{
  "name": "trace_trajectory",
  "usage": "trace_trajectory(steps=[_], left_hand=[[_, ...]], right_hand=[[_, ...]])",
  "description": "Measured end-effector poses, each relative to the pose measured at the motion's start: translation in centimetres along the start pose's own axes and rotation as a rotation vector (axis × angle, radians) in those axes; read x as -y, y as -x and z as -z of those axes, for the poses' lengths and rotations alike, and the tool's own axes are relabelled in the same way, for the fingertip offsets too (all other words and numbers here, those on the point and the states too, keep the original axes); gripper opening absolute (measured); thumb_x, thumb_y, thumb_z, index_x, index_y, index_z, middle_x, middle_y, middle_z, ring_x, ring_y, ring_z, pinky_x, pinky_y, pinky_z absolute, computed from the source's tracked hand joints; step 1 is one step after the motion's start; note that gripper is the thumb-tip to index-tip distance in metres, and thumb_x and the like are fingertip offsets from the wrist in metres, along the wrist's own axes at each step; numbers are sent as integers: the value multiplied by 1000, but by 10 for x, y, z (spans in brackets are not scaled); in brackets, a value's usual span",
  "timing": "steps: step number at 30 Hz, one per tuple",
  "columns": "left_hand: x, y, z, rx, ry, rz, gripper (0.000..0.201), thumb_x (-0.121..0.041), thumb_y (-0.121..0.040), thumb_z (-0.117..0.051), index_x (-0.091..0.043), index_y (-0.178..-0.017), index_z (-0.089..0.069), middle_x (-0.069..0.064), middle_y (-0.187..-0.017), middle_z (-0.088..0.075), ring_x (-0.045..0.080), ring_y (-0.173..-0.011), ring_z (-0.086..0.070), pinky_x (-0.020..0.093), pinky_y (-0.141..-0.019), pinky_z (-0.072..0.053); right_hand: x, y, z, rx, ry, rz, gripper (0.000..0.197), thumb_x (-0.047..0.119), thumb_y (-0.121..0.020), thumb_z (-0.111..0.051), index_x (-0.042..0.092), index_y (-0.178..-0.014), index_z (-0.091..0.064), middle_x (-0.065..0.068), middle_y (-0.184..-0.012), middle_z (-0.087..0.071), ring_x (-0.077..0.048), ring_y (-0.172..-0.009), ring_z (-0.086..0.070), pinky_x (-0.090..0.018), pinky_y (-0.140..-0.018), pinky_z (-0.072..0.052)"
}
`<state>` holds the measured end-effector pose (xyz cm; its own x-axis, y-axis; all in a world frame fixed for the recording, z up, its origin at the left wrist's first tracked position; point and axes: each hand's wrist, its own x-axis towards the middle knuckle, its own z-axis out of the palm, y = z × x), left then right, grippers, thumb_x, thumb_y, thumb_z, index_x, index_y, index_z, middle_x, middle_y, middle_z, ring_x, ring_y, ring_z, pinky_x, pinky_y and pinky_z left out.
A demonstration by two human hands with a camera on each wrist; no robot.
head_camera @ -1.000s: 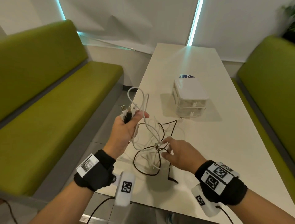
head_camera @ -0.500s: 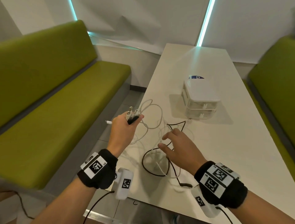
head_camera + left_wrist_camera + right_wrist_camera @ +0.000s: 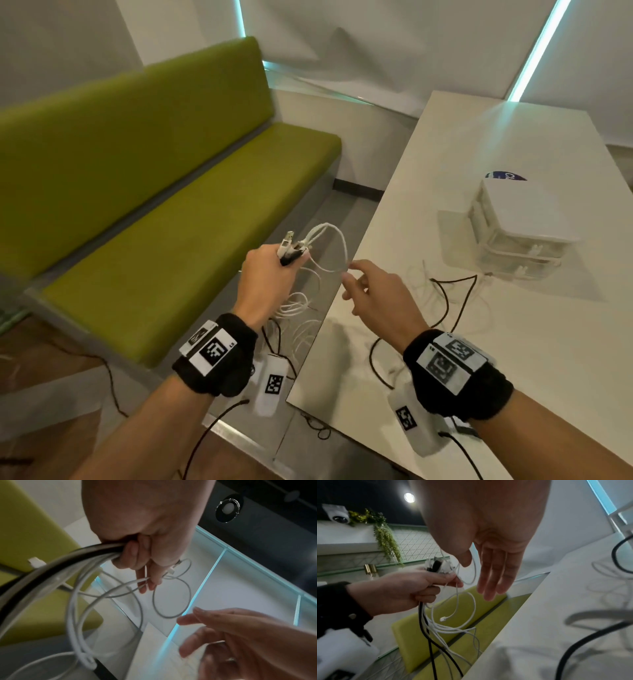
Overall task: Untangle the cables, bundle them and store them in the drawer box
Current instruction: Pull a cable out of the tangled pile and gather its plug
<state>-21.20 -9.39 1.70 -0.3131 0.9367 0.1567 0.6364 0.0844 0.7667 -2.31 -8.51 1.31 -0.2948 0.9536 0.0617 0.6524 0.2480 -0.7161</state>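
Cables dangle below the left hand's grip

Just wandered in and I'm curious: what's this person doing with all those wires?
A person is sorting a tangle of cables. Their left hand grips a bunch of plug ends, held out past the edge of the white table, with white and black cables hanging below it. The right hand is open, fingers straight, reaching toward a white loop by the left hand. More cable lies loose on the table near a small white drawer box, whose drawers look shut.
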Motion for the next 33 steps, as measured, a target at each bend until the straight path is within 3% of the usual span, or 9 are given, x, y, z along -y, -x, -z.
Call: trace_trajectory(steps=[3,9,13,16,22,25,27,30,33], left_hand=[[19,-7,8,11,-184,25,29,-38,-90,-67,-14,-75,-72,-1,-61,-63,18,-59,-60,27,-49,-42],[40,-10,0,53,-289,82,25,-24,-95,-59,-12,-74,-68,3,-65,-65,24,-63,-62,30,-49,-43],[42,-13,-2,27,-240,161,23,-13,-94,-56,-12,-74,-65,2,-61,-59,18,-51,-48,26,-43,-30],[33,-14,2,9,-154,144,25,-18,-96,-57,-8,-75,-66,-1,-57,-53,14,-48,-38,26,-42,-26],[8,-4,-10,74,56,43,29,-33,-95,-61,-6,-96,-72,4,-67,-63,7,-41,-28,21,-41,-25],[-11,5,-26,149,117,2,30,-37,-93,-60,-12,-85,-74,14,-91,-73,12,-50,-36,26,-48,-31],[-26,12,-36,188,141,-11,30,-36,-94,-60,-16,-78,-74,12,-87,-73,15,-55,-49,23,-51,-33],[-44,24,-53,261,157,-33,28,-25,-96,-59,-15,-75,-75,-9,-77,-71,-9,-64,-59,9,-54,-37],[-50,33,-71,322,150,-36,32,-20,-96,-59,-23,-67,-72,-8,-87,-74,-9,-81,-61,3,-63,-39]], right_hand=[[-1,1,-10,76,105,1,30,40,-98,-47,23,-120,-58,4,-90,-73,-19,-86,-65,-33,-80,-49],[-9,10,-7,180,174,3,28,42,-98,-47,26,-117,-58,8,-84,-71,-15,-86,-63,-33,-82,-49],[-18,15,3,213,222,-12,28,43,-97,-46,27,-117,-59,10,-85,-70,-14,-87,-62,-33,-83,-50],[-24,19,17,213,251,-45,24,41,-97,-47,27,-110,-62,9,-83,-70,-12,-82,-62,-32,-79,-50],[-51,20,53,165,266,-162,22,21,-99,-43,24,-109,-62,7,-87,-71,-1,-68,-57,-19,-60,-42],[-61,21,68,152,272,-209,20,17,-97,-42,23,-99,-61,5,-88,-69,-9,-73,-63,-24,-62,-50],[-66,24,73,146,338,-211,17,20,-95,-45,22,-93,-61,2,-87,-68,-15,-77,-65,-27,-65,-50],[-74,32,74,216,415,-236,16,23,-93,-48,23,-90,-63,2,-93,-67,-17,-86,-62,-25,-68,-45],[-80,45,69,337,444,-209,17,30,-93,-53,24,-103,-65,4,-102,-64,-15,-94,-60,-24,-78,-46]])
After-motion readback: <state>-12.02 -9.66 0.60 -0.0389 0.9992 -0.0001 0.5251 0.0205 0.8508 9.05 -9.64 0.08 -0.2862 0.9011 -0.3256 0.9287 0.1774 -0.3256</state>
